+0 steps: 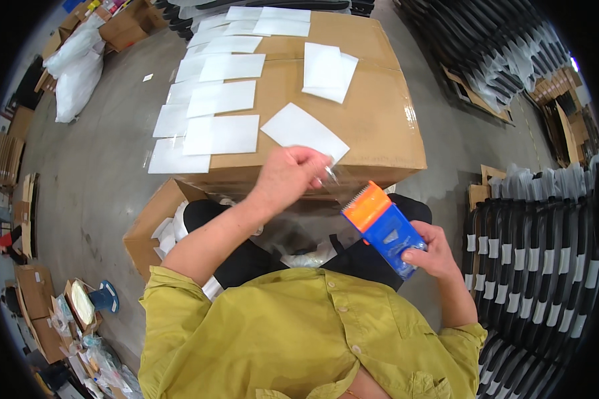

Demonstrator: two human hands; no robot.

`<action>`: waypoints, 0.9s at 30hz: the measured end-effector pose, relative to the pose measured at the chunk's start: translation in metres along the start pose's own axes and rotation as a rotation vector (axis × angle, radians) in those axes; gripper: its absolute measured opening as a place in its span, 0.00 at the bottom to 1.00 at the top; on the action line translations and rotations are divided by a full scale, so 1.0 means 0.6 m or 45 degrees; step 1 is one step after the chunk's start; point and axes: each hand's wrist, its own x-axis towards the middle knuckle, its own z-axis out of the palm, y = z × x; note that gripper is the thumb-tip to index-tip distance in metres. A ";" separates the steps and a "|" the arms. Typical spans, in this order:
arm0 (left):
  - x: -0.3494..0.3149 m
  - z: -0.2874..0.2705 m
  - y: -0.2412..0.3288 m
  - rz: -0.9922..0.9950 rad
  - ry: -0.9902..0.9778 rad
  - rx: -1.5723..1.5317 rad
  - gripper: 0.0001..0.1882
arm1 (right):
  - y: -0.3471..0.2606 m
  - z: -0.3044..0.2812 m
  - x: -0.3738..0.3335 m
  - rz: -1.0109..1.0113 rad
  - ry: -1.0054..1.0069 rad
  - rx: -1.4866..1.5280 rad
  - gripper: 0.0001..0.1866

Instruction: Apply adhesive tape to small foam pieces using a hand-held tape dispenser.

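Holding a blue plastic tape dispenser with an orange serrated head [385,227], the right hand [436,254] has its fingers wrapped shut around the blue body, just off the near right corner of the large brown cardboard box [379,120]. A strip of clear packing tape [333,179] stretches from the orange head up to the left hand [287,174], whose fingertips are pinched together on the tape's free end right at the box's near edge.

Just beyond that pinch, one white rectangular paper sheet [303,132] lies tilted on the box top, close to the near edge. More white paper sheets [214,100] lie overlapping in rows along the left edge, several hanging over it, and a pair of white sheets [327,69] lies toward the far middle of the top.

Below the box's near left corner a smaller open cardboard carton [150,226] stands on the grey concrete floor [106,166], holding white items. Black strips banded with white [532,266] are stacked on the person's right.
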 end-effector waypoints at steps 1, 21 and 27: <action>0.007 -0.013 0.005 0.072 0.079 0.121 0.12 | -0.004 -0.008 -0.006 0.038 0.015 0.022 0.20; 0.056 -0.048 -0.034 1.000 0.943 1.139 0.13 | -0.047 -0.003 0.111 0.248 -0.062 -0.011 0.22; -0.029 -0.007 -0.123 -0.317 0.077 -0.518 0.27 | -0.021 0.001 0.096 0.249 -0.062 -0.017 0.20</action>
